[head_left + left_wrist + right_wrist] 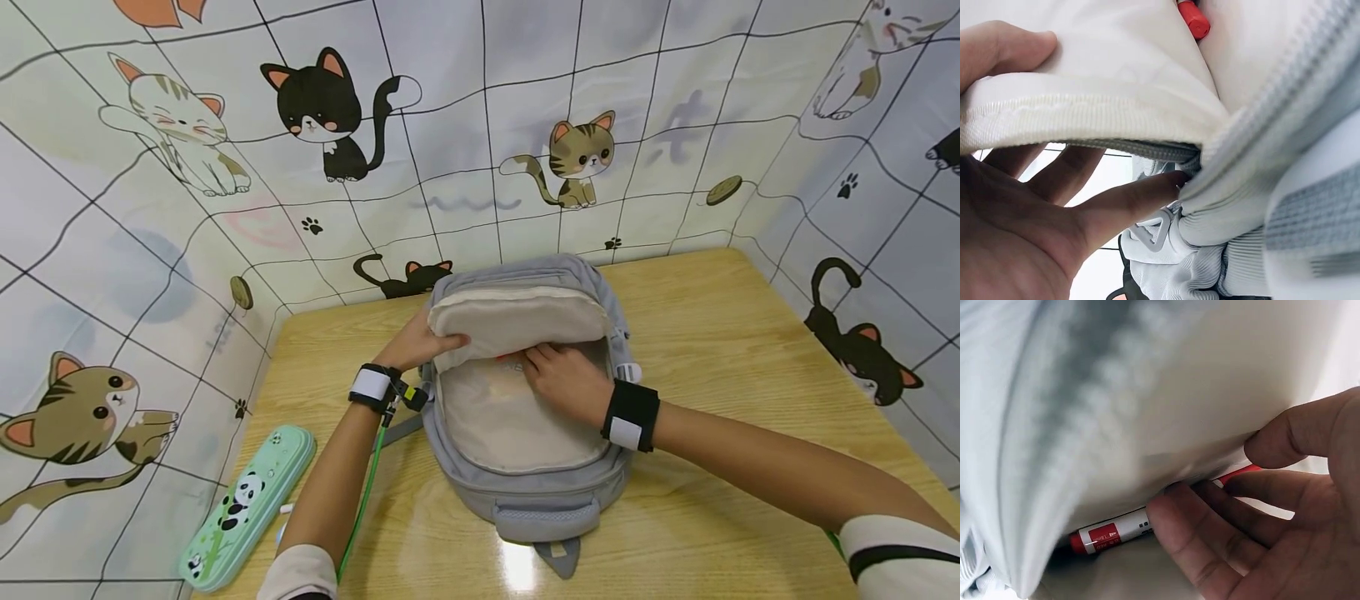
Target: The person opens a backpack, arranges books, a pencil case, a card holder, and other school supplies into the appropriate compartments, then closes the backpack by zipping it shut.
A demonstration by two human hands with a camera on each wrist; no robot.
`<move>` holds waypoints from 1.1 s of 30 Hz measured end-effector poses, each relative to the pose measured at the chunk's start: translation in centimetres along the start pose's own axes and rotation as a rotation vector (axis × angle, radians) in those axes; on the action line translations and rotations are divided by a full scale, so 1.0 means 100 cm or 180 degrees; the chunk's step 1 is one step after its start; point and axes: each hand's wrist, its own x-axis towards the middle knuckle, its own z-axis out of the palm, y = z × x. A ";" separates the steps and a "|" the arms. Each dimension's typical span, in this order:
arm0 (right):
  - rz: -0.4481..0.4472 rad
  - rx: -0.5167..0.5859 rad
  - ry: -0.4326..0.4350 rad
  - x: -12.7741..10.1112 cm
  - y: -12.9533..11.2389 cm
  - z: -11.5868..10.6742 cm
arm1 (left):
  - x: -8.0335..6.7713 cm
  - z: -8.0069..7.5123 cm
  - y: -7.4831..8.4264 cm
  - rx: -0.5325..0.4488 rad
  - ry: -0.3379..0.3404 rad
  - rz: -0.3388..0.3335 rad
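Note:
A grey backpack (465, 492) lies on the table with its main compartment unzipped, its beige lining (487, 433) showing. My left hand (412, 340) holds the side edge of the raised flap (517, 321), thumb on the lining and fingers behind it. Inside the bag, my right hand (566, 383) has its fingers over the middle of a white marker (1116, 532) with red ends. The marker lies along the fold between flap and lining. Its thumb (1272, 440) is spread from the fingers, close to the red end. The left wrist view shows one red tip (1194, 20).
A mint-green pencil case (251, 508) with panda pictures lies left of the backpack, beside my left forearm. Small white and blue items peek out by that forearm. A cat-patterned sheet (465, 125) surrounds the wooden table (735, 400). A green cable runs along my left arm.

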 end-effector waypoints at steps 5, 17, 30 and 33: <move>-0.0036 0.0304 -0.0072 0.002 0.004 -0.009 | -0.002 -0.001 -0.001 -0.0013 0.0032 -0.0059; 0.0572 0.1688 0.0778 0.015 0.068 -0.109 | 0.000 -0.001 -0.003 -0.0067 0.0002 0.0180; 0.1302 0.2206 -0.0342 0.000 0.106 -0.074 | -0.009 0.004 -0.002 -0.0037 0.0031 0.0021; 0.1308 0.2211 -0.0135 0.000 0.105 -0.067 | -0.013 0.003 -0.002 -0.0039 -0.0042 -0.0028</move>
